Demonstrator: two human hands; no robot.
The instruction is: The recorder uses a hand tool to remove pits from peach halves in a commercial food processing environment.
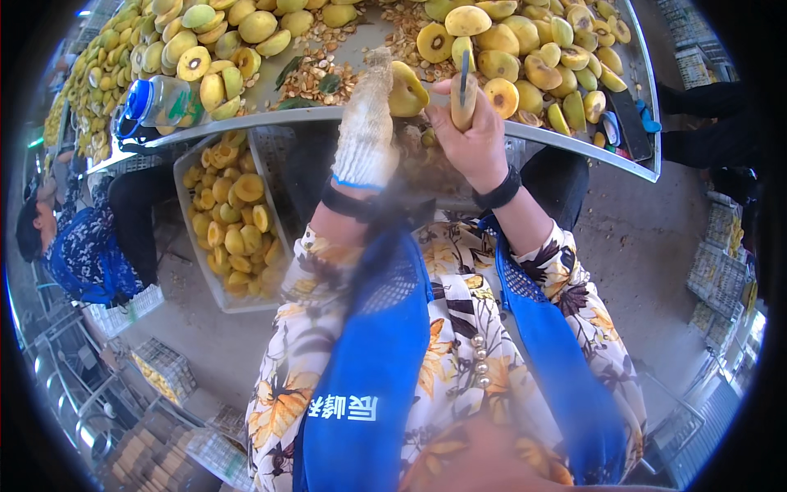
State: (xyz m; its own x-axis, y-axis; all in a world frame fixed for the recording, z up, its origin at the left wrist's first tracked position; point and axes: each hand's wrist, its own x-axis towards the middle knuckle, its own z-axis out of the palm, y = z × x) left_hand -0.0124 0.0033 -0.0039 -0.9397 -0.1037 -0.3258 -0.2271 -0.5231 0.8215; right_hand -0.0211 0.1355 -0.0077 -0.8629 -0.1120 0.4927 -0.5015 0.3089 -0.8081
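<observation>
My left hand (367, 123), in a white knit glove with a soiled finger end, holds a yellow peach-like fruit (407, 90) above the table's near edge. A brown hollow shows on the fruit's right side. My bare right hand (472, 138) grips a wooden-handled tool (463, 103) with a narrow metal blade pointing away from me. Its fingertips are close to the held fruit. Behind my right hand lie cut yellow halves (501, 96), several with brown centres. Past the glove, brown pit fragments (313, 72) and a few green leaves are scattered on the table.
Fruit piles (258, 27) cover much of the metal-rimmed table (295, 117). A blue-lidded plastic jar (163, 101) lies at its left edge. Below stands a white crate (275, 212) of hollowed halves. A seated person (92, 246) works at left; stacked crates (719, 277) stand at right.
</observation>
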